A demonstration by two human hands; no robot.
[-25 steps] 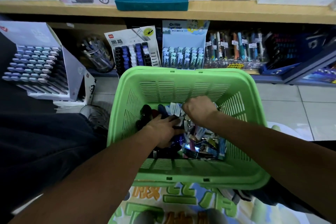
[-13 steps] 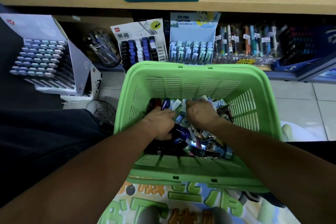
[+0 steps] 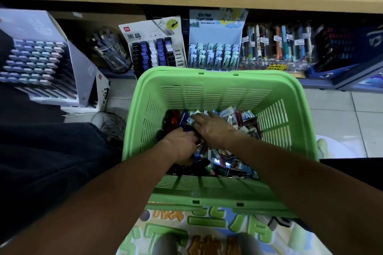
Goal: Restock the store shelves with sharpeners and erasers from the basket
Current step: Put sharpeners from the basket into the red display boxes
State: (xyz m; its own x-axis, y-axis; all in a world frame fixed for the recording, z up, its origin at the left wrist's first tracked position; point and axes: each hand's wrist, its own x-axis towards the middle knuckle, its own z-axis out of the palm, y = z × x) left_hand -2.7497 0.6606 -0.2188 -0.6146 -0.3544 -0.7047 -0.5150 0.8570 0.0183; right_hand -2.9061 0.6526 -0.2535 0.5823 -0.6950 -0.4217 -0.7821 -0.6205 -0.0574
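In the green basket [image 3: 217, 89], on a heap of erasers [image 3: 234, 163] and dark sharpeners [image 3: 176, 118], both hands dig: the left hand [image 3: 182, 145] curls around a blue sharpener [image 3: 187, 129] (partly hidden), the right hand [image 3: 211, 128] lies flat, fingers straight. Beyond stands the shelf [image 3: 269, 0].

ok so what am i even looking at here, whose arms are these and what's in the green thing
There is no robot: these are a person's own two arms, filmed by one wide camera worn on their head, looking down. Both hands reach into a green plastic basket holding a heap of small wrapped packets, with some dark rounded items on its left side. The left hand curls around something dark in the pile; what exactly is hidden. The right hand lies with fingers stretched over the packets. Behind stand shelf displays of stationery.
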